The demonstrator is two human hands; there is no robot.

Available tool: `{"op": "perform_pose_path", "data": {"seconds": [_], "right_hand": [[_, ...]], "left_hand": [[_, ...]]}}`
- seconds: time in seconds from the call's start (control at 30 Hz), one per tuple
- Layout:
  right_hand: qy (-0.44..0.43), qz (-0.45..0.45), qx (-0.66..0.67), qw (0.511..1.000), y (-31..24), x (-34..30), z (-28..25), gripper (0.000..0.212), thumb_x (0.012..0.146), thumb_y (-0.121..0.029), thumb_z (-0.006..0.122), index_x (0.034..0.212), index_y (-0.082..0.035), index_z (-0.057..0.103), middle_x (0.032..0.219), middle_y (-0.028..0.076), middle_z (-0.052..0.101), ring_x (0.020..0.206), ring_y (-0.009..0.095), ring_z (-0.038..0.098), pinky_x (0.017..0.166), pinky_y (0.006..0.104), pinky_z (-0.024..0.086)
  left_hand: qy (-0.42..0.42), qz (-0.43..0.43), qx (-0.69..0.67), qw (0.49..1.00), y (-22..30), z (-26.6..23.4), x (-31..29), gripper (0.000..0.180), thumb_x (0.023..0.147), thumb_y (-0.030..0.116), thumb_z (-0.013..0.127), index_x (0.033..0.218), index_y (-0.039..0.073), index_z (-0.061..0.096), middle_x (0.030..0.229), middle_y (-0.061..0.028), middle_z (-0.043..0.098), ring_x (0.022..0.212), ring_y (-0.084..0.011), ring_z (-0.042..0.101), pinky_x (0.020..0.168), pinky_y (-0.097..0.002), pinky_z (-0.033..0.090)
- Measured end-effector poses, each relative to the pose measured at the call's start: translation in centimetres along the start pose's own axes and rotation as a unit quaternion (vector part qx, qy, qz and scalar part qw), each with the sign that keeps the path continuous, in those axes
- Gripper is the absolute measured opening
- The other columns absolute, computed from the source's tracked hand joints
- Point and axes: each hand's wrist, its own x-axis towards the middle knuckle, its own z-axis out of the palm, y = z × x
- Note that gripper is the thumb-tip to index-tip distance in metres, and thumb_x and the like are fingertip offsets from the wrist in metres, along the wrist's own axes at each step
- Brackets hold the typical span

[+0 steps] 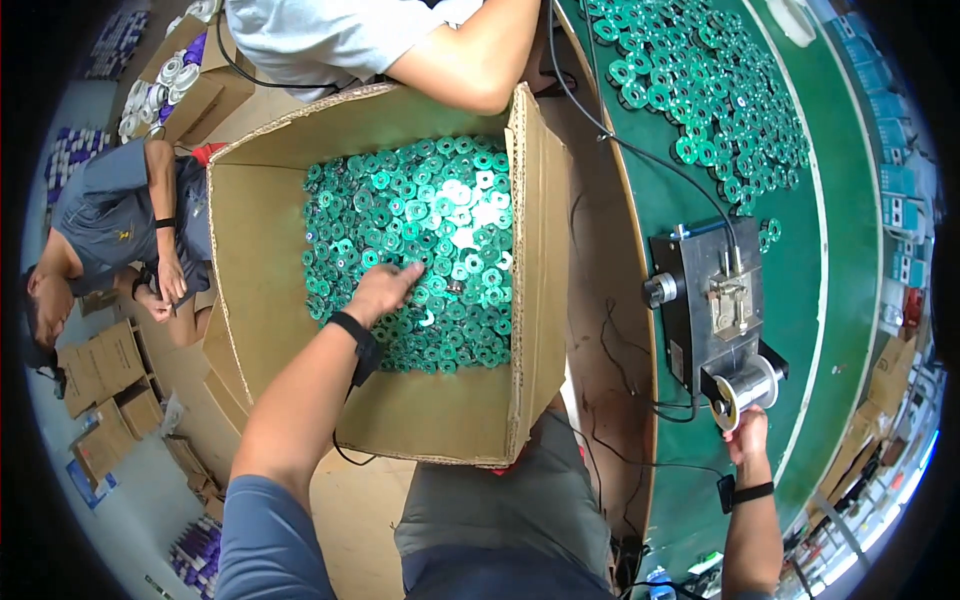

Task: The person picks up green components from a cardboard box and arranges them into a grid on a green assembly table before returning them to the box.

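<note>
Head view shows me green ring-shaped parts [410,220] heaped in a cardboard box [258,270], the left hand [385,290] among them, its grip too hidden to judge, and the right hand [748,436] at the wire spool [750,386] of a metal machine [682,310] on the green counter [690,510], that grip also unclear.

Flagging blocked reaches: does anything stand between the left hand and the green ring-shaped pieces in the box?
Nothing visible does: the left hand is inside the open-topped cardboard box, right at the green ring-shaped pieces.
</note>
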Motion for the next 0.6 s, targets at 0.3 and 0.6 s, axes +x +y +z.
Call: {"op": "perform_pose_path", "data": {"seconds": [0.3, 0.6], "right_hand": [[-0.006, 0.014, -0.033, 0.999, 0.6, 1.2, -3.1, 0.033, 0.101, -0.015, 0.043, 0.080, 0.002, 0.063, 0.059, 0.013, 0.065, 0.039, 0.019, 0.056, 0.036, 0.0290, 0.045], [-0.045, 0.013, -0.052, 0.998, 1.1, 2.0, -3.0, 0.029, 0.098, -0.009, 0.040, 0.079, -0.003, 0.060, 0.057, 0.013, 0.063, 0.037, 0.020, 0.055, 0.033, 0.0297, 0.044]], "left_hand": [[0.017, -0.005, -0.082, 0.996, 0.4, 2.3, 2.1, 0.052, 0.094, 0.051, 0.076, 0.077, 0.002, 0.071, 0.065, -0.0056, 0.068, 0.055, -0.0155, 0.061, 0.056, -0.0331, 0.050], [0.102, 0.007, 0.068, 0.992, 1.3, 0.9, 2.2, 0.076, 0.091, 0.075, 0.056, 0.075, 0.005, 0.080, 0.080, -0.0162, 0.077, 0.086, -0.0325, 0.074, 0.087, -0.0429, 0.056]]}}
